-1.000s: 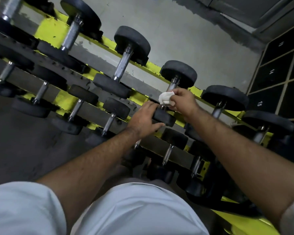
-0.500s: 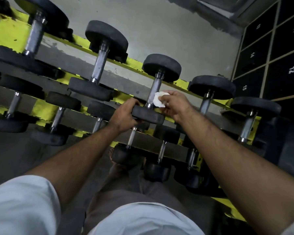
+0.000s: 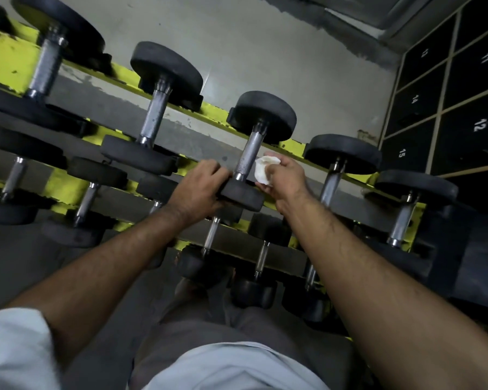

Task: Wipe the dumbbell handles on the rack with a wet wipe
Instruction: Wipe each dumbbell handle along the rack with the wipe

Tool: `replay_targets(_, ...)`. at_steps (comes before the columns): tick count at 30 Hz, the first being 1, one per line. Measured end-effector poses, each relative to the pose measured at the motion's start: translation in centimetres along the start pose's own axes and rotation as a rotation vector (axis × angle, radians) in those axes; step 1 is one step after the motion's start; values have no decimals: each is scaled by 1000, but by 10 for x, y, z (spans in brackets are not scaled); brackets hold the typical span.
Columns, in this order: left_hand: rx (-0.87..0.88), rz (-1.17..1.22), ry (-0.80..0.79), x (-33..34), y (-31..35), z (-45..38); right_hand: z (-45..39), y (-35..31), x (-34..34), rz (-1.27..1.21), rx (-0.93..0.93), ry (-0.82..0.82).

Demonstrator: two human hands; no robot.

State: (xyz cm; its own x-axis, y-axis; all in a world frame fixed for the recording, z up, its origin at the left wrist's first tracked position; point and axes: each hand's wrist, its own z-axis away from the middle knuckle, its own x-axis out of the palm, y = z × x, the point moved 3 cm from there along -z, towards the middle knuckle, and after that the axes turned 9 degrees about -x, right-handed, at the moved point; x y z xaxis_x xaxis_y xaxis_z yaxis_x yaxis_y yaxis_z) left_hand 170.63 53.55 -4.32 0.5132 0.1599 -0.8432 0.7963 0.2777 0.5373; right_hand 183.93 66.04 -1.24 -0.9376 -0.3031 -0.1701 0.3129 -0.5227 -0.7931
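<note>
My left hand grips the near rubber head of the dumbbell on the rack. My right hand pinches the wet wipe just right of the handle, apart from it; open room lies between neighbouring dumbbells.
</note>
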Motion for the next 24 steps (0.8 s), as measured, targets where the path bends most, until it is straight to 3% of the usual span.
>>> replay_targets(5,82,-232,36,-3,12,-2,-10,2,-8,47,-66,61)
replay_targets(10,101,-445,90,16,41,8,-17,-3,-4,67,-82,-44)
replay_targets(15,-12,-474,57,13,50,10,-20,-7,-5,143,-176,-75)
replay_targets(20,-238,-350,-98,11,55,13,-23,-15,-3,162,-157,-154)
replay_targets(24,-306,-287,-70,15,64,17,-33,-21,-5,370,-406,-166)
